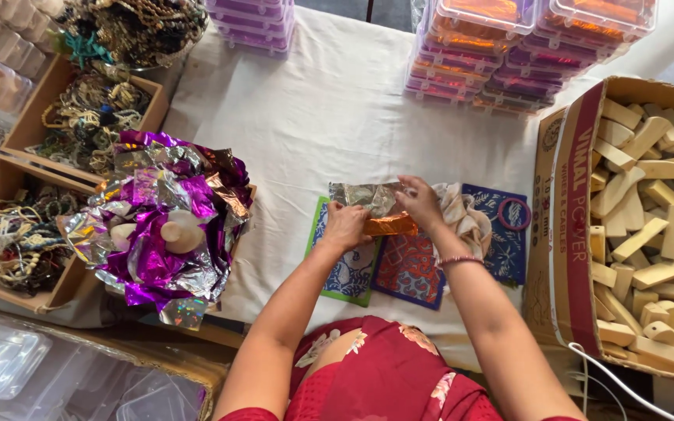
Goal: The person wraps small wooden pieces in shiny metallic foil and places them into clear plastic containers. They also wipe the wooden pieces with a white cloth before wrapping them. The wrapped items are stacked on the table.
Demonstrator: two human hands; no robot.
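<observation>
Right now both hands meet over the near middle of the white-clothed surface point(329, 117). The left hand point(345, 226) has its grip closed on the near end of a small orange foil-wrapped piece point(391, 225), and the right hand point(420, 203) pinches the crinkled silver foil sheet point(362, 195) that spreads away from it toward the far side. The piece hangs just above patterned cards point(409, 265) in blue, green and red, with a cream cloth bundle point(466, 220) touching the right wrist and a red bangle point(514, 214) on the card beyond.

Foil this thin looks likely to tear if the two pinches pull apart too hard, and a loose fold could let the wrapped piece slip out onto the cards.

Toward the left edge sits a heap of purple and silver foil point(165, 218) with pale wooden pieces in it, beside cardboard trays of beaded jewellery point(17, 234). At the right edge an open carton of wooden blocks point(649, 218) stands close to the right elbow. Stacked clear plastic boxes point(509, 47) line the far edge, well apart from the hands.
</observation>
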